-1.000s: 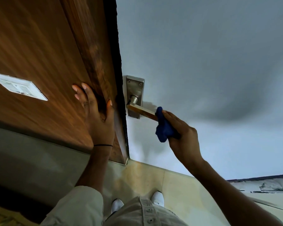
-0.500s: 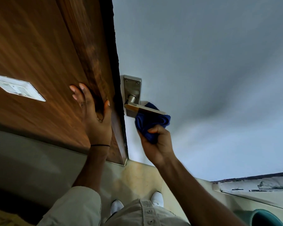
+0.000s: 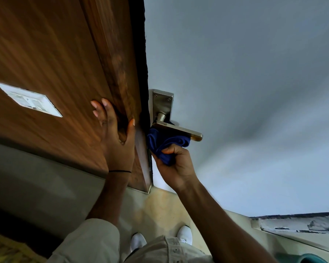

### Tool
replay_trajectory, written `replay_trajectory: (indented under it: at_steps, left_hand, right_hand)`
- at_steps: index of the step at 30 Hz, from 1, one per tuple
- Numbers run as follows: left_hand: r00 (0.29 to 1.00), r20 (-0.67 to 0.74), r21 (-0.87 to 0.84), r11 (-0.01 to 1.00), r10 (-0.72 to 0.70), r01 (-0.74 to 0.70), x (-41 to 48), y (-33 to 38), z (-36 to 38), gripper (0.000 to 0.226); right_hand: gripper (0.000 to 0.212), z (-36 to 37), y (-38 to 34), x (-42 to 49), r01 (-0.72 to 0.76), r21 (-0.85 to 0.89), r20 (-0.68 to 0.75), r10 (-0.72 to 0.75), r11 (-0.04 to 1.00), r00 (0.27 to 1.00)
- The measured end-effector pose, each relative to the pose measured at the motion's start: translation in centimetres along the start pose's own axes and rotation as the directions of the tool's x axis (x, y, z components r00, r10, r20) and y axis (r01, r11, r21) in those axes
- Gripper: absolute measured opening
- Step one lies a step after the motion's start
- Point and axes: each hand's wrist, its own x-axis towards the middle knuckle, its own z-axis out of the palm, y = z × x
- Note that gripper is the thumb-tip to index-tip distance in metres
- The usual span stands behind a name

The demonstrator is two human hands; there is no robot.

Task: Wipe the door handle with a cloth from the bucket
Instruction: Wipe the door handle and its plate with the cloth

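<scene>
Shifted inward along the lever toward the wooden door (image 3: 51,54) since half a second ago, right hand (image 3: 176,164) fisted around the blue cloth (image 3: 163,143) pressed beneath the metal door handle (image 3: 177,129), left hand (image 3: 116,141) spread flat, empty, against the door edge.

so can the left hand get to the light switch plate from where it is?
Probably yes. The left hand lies flat on the wooden panel, empty, and the switch plate sits on that same panel with nothing between them.
</scene>
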Motion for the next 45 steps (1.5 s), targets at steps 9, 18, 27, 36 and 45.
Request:
replay_trajectory:
  at_steps: [9,18,27,36,45]
  left_hand:
    - [1.000,0.008,0.002,1.000,-0.014,0.014,0.0,0.0,-0.1,0.077]
    - [1.000,0.016,0.017,1.000,0.000,0.000,0.0,-0.1,-0.4,0.078]
    - [0.999,-0.006,0.041,0.999,0.034,-0.034,0.0,-0.2,-0.2,0.076]
    - [1.000,-0.013,0.036,0.999,0.015,-0.014,0.0,-0.1,0.2,0.076]
    - [0.999,-0.023,0.064,0.998,0.023,-0.022,-0.1,-0.2,0.1,0.076]
  right_hand:
    - [0.049,0.2,0.2,0.9,-0.013,-0.030,0.004,0.013,0.999,1.000]
    - [0.052,-1.3,-0.5,0.7,0.011,0.000,0.048,-0.011,1.000,0.999]
    - [0.053,-2.2,-2.6,-0.5,0.080,-0.069,0.026,-0.079,0.994,0.997]
    - [0.046,0.1,-10.2,-4.6,0.216,-0.956,0.278,-0.375,-0.200,0.884]
    - [0.060,1.0,-4.3,-1.3,0.166,-0.604,0.617,-0.325,-0.780,0.716]
